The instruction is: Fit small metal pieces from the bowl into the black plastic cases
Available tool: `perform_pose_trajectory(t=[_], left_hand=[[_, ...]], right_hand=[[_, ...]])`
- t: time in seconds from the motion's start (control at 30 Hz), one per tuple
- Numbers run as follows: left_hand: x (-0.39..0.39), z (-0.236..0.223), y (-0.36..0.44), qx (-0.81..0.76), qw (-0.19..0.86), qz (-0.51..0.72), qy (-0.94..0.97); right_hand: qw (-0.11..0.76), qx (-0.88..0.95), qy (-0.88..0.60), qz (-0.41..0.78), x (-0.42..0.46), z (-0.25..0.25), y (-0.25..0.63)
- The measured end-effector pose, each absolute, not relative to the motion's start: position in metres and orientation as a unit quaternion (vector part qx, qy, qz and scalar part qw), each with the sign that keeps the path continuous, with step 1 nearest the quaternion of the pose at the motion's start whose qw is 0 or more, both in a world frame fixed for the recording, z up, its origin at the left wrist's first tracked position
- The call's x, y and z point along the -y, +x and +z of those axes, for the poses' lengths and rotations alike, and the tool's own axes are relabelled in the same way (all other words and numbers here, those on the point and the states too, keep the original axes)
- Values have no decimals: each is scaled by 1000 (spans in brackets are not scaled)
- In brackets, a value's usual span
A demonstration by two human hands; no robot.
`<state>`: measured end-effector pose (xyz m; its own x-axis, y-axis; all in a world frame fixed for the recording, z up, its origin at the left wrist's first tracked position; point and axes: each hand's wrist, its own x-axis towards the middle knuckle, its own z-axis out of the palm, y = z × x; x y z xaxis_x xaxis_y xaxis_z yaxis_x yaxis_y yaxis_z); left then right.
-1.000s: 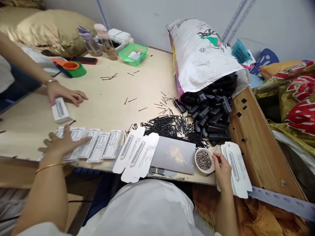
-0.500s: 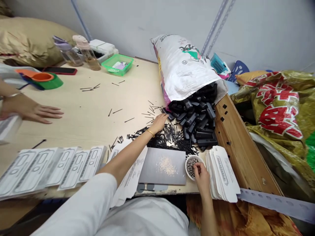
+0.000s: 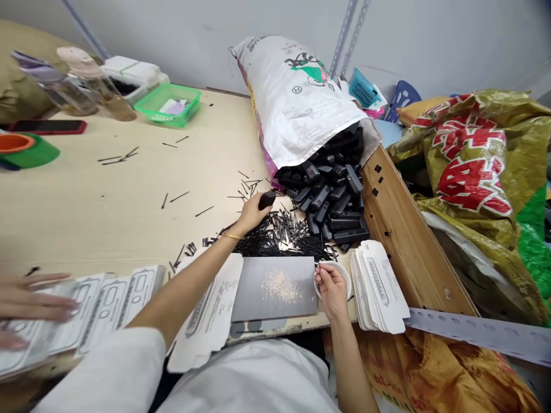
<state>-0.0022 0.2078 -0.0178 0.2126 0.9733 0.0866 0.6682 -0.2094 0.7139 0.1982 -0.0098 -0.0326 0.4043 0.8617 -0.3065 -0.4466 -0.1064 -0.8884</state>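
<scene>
My left hand (image 3: 253, 212) is closed around a black plastic case (image 3: 267, 199), lifted just over a heap of thin black sticks (image 3: 288, 232). Beyond it, more black plastic cases (image 3: 340, 198) spill out of a white woven sack (image 3: 297, 109). My right hand (image 3: 333, 289) is pinched at the left rim of a white bowl (image 3: 345, 275) and partly covers it. What sits between those fingertips is too small to make out. A grey board (image 3: 249, 292) with pale small bits (image 3: 279, 285) on it lies between my hands.
Flat white printed cartons (image 3: 379, 287) are stacked at the right, others (image 3: 215, 298) at the left. A co-worker's blurred hand (image 3: 34, 310) touches a row of packed boxes (image 3: 105, 307). A wooden side board (image 3: 413, 241) edges the table. A green basket (image 3: 172, 106) stands further back.
My left hand has drawn a black case from the pile. My right hand has risen out of the bowl to its rim. The co-worker's hand came nearer, onto the boxes; the view swung right.
</scene>
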Motion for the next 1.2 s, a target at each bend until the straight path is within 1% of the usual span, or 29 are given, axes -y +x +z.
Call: perform_pose_trajectory(t=[0.03,0.1,0.13,0.2,0.27,0.43,0.6,0.8,0.9,0.97,1.07,1.13,1.2], left_hand=[[-188,-17,-5,-561,332,314,690],[-145,-17,-8,-507,550,444,493],[-124,-18,-9,-470,638,470,390],[-87,-20,-10,-418,740,479,220],[-63,-22,-13,-396,779,473,114],[-42,-22,-24,-393,779,488,11],[-34,-13,-28,-397,768,502,-21],[-29,-11,-27,-405,749,525,-3],[-26,0,-24,-413,748,519,6],[-19,13,-23,-406,742,532,54],[-4,26,-20,-365,704,555,252],[3,21,-13,-354,662,509,421],[3,8,-1,-396,613,435,527]], right_hand=[[637,202,-536,516,6,-32,191],[621,240,-533,522,0,-31,175],[611,263,-533,523,-2,-30,167],[595,305,-539,513,-5,-29,151],[580,342,-555,489,-5,-27,137],[529,443,-603,400,4,-24,115],[516,535,-613,268,9,-26,107],[491,562,-614,257,9,-30,102],[529,552,-606,220,16,-32,97],[555,550,-590,203,23,-33,101],[555,543,-592,216,34,-33,124],[568,501,-623,195,38,-30,145],[570,479,-645,169,37,-23,162]])
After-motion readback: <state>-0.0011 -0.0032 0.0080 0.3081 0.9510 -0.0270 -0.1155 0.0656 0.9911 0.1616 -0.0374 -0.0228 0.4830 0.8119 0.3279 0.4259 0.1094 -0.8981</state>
